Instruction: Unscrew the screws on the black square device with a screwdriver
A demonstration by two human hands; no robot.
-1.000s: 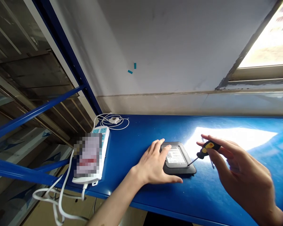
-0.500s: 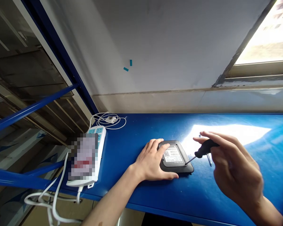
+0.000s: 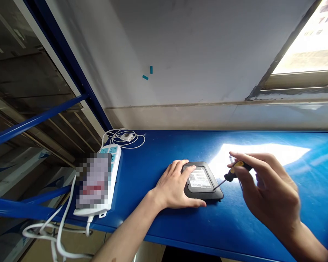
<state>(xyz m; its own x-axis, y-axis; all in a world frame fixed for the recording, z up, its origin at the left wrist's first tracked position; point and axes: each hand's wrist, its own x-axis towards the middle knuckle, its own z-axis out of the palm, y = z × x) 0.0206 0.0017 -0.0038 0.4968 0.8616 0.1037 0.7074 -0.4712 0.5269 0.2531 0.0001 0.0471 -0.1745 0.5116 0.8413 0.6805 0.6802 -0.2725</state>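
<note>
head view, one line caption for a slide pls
Left hand steadies a black device on a blue shelf while the right hand sets a small screwdriver at its corner.

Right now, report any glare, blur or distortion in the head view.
Head view: window light glares on the blue table behind the right hand; the window is blown out; a pixelated patch covers the power strip; straight edges lean from wide-angle distortion.

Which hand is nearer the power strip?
Left. The left hand rests on the black device, right of the power strip; the right hand holds a screwdriver farther right.
</note>
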